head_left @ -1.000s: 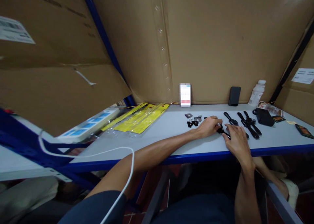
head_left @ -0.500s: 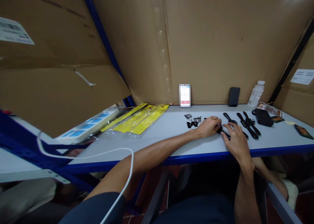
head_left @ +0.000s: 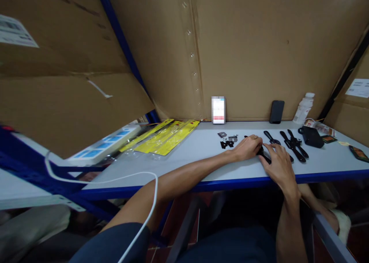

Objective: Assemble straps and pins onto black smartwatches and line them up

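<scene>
1. Grey tabletop [head_left: 201, 148], under fingers; cardboard wall [head_left: 245, 55] beyond.
2. L hand [head_left: 248, 148]: fingers closed on blk tool [head_left: 265, 156], betw. hands.
3. R hand [head_left: 278, 163]: fingers bent by tool's near end; can't tell grip.
4. Metal plates [head_left: 233, 139], blk parts [head_left: 223, 144]: left of L fingers.
5. Spare tools [head_left: 291, 143], x2: right of R fingers.

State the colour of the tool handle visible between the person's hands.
The tool handle is black; it shows in the head view, the only one here.
</scene>
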The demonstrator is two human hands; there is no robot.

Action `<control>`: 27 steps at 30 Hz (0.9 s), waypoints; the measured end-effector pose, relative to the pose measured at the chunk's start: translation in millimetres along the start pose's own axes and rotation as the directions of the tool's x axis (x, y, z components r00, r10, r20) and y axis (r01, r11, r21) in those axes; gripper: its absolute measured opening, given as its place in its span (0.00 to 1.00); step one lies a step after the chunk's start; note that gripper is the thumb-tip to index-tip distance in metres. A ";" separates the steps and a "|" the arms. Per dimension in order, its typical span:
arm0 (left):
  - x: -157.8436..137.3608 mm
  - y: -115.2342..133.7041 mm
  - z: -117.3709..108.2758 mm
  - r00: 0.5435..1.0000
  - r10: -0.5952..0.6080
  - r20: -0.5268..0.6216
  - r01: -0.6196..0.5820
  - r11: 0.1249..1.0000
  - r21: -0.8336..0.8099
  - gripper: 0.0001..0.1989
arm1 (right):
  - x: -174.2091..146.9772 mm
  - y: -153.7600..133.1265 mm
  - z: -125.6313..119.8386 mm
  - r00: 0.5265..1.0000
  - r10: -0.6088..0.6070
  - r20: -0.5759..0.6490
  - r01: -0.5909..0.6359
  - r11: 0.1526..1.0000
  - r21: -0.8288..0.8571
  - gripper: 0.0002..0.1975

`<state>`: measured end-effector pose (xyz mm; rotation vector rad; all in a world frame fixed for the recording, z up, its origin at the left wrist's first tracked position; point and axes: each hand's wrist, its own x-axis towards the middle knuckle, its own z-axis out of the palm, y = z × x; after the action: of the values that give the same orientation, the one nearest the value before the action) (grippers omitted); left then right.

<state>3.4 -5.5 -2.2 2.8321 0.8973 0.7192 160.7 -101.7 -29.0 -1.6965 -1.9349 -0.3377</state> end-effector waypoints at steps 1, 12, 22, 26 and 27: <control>0.7 -1.0 -0.6 1.000 -0.013 0.001 0.013 0.999 -0.031 0.10 | -0.8 0.3 -0.2 1.000 0.010 -0.002 -0.010 1.000 0.004 0.27; 0.4 -9.9 -5.8 1.000 -0.027 -0.004 0.025 0.976 -0.216 0.17 | -2.6 -0.2 -1.3 0.999 0.025 0.043 -0.026 1.000 0.015 0.31; 0.9 -10.0 -2.6 0.998 0.056 -0.003 -0.056 0.990 -0.131 0.04 | -4.1 3.4 -0.7 0.999 0.013 0.050 -0.017 0.998 0.064 0.31; 0.0 -11.9 -1.3 0.997 0.074 -0.023 -0.076 0.994 -0.077 0.04 | -2.4 0.1 -1.3 0.997 0.055 0.054 -0.058 0.997 0.057 0.29; 0.1 -13.0 -1.2 0.997 0.074 -0.024 -0.075 0.994 -0.075 0.04 | -2.3 -0.2 -1.0 0.997 0.057 0.049 -0.060 0.997 0.055 0.30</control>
<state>-3.8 5.2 -3.8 2.8092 0.7539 0.7763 160.9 -104.3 -29.4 -1.7351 -1.9057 -0.2212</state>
